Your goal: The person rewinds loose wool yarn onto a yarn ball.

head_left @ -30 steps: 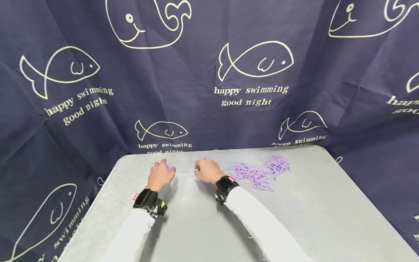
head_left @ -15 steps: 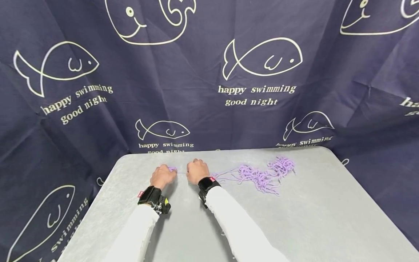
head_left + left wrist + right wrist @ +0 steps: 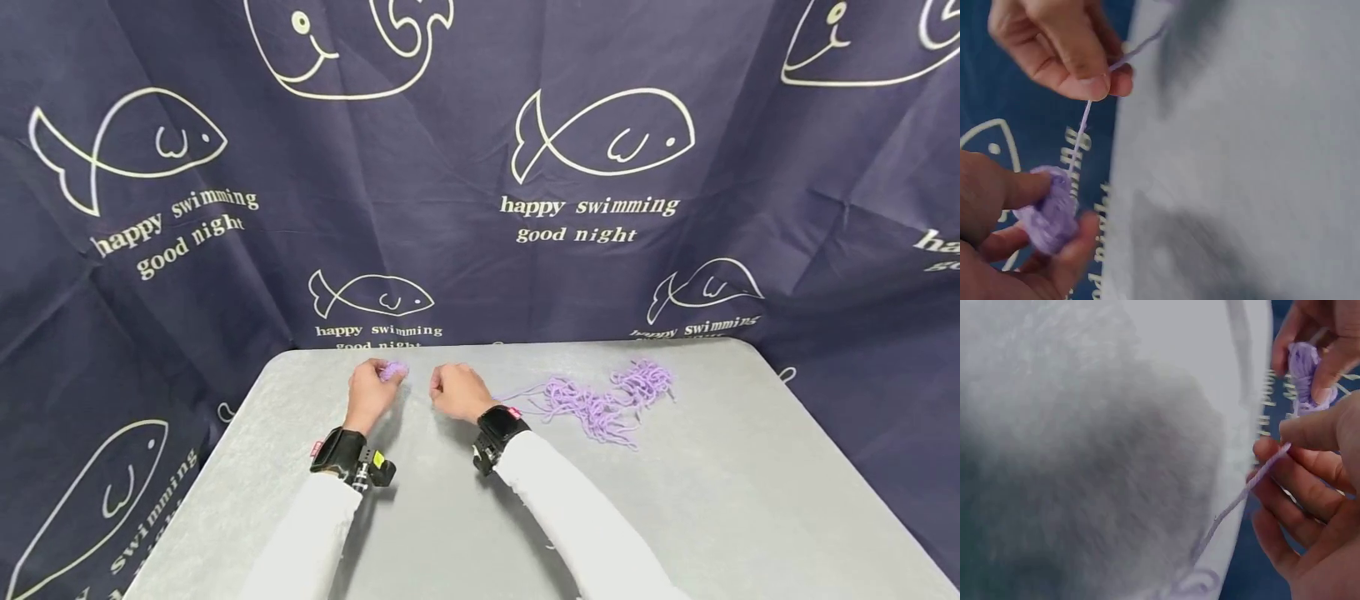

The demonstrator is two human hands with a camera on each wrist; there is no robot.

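Observation:
My left hand (image 3: 371, 390) holds a small wound bundle of purple yarn (image 3: 1054, 215) between thumb and fingers, over the far left part of the table. From that bundle a single strand (image 3: 1080, 134) runs to my right hand (image 3: 459, 392), whose thumb and fingertip pinch it. In the right wrist view the strand passes on from the right hand's pinch toward the table. It leads to a loose, tangled heap of purple yarn (image 3: 588, 408) lying right of my right hand. The right wrist view also shows the wound bundle (image 3: 1302, 372) gripped close beside the right hand.
The grey table (image 3: 675, 508) has rounded far corners. Behind it hangs a dark blue curtain (image 3: 465, 183) with white fish drawings and lettering. Black wrist straps with cameras sit on the left wrist (image 3: 341, 452) and the right wrist (image 3: 501, 427).
The right hand came left toward the left hand, then shifted slightly back right. The left hand has turned and risen a little, so more of the wound bundle shows. The heap stays in place.

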